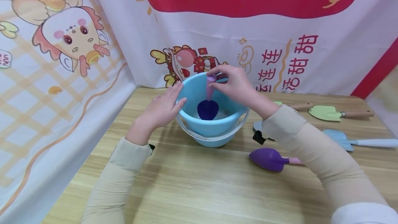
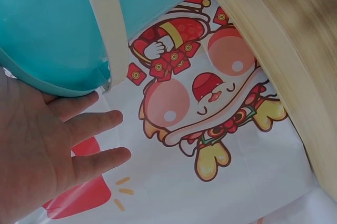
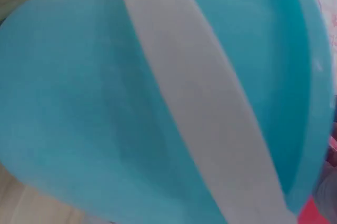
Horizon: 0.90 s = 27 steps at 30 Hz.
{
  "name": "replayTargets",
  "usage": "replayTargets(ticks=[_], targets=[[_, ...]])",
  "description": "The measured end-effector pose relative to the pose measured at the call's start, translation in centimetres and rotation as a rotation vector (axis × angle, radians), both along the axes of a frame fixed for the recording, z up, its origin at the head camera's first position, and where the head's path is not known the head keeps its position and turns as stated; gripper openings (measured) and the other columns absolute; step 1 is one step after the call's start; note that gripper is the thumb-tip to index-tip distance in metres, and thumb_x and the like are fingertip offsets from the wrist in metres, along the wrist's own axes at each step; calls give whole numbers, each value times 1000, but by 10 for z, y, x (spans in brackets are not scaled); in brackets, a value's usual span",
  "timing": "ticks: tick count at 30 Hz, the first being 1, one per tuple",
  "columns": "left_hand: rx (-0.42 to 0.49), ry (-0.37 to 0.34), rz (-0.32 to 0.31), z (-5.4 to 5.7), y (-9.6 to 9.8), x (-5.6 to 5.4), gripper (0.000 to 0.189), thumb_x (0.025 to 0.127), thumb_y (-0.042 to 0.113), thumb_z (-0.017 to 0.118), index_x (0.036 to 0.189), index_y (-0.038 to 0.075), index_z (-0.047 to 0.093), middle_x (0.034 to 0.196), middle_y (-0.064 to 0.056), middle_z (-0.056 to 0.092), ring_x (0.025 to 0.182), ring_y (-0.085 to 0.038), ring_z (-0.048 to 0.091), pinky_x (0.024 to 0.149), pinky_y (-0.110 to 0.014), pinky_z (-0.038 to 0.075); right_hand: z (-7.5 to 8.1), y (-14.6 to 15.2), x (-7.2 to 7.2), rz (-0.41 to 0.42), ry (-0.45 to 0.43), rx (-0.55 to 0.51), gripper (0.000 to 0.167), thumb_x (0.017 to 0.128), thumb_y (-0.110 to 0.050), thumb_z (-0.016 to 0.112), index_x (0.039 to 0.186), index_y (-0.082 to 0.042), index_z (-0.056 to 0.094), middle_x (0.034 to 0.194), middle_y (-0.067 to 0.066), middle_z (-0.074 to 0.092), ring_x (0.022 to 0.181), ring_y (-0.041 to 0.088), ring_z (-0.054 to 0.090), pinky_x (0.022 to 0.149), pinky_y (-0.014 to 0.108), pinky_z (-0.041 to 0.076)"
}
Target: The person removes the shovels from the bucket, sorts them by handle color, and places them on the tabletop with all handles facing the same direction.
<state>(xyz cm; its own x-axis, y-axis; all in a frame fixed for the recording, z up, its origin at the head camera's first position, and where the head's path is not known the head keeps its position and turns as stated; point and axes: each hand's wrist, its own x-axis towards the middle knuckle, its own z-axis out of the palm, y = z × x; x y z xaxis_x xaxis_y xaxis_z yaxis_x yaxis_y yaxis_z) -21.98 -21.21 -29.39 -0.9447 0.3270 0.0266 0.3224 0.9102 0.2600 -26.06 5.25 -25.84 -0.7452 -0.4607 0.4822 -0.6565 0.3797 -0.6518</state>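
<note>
A light blue bucket (image 1: 214,126) stands upright at the middle of the table, its white handle (image 3: 195,98) lowered across the front. My left hand (image 1: 161,108) rests against the left side of its rim; in the left wrist view the fingers look straight and spread. Over the bucket's mouth, my right hand (image 1: 237,85) pinches the top of a small trowel's pink handle. That trowel (image 1: 208,110) hangs blade down inside the bucket, and its blade is dark purple. Outside the bucket, another purple trowel (image 1: 266,159) with a pink handle lies near my right forearm.
On the table's right side lie a green trowel (image 1: 325,113) with a wooden handle and a blue shovel (image 1: 339,139) with a pale handle. Behind my right wrist, another wooden-handled tool (image 1: 301,106) is partly hidden. A printed cloth (image 1: 192,30) hangs at the back.
</note>
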Motion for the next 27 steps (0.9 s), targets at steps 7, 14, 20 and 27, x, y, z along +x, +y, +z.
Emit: replayTargets(ticks=[7,14,20,27], targets=[[3,7,8,0,-1,0,71,110,51,30,166,13,10,172,-6,8,156,-32,9,118,-68,18,5,13,7,-40,29,-89,30,89,-5,80,118,0,73,113,12,71,104,24,69,90,41,59],[-9,17,3,0,-1,1,72,109,53,28,166,13,10,172,-7,9,156,-34,8,118,-68,17,7,31,15,-79,86,-167,31,89,-2,79,120,1,72,117,13,71,106,24,70,90,39,59],[-22,5,19,0,-1,2,70,110,48,32,166,13,10,172,-5,8,156,-34,6,119,-68,14,16,48,19,-97,-18,-226,38,91,-4,78,127,0,71,124,12,69,108,18,68,95,25,54],[-21,13,15,-1,-1,0,70,110,49,31,166,13,10,172,-6,8,156,-34,5,119,-68,14,24,66,26,-142,-162,-359,37,90,-10,81,126,-6,73,120,8,70,103,16,70,87,21,57]])
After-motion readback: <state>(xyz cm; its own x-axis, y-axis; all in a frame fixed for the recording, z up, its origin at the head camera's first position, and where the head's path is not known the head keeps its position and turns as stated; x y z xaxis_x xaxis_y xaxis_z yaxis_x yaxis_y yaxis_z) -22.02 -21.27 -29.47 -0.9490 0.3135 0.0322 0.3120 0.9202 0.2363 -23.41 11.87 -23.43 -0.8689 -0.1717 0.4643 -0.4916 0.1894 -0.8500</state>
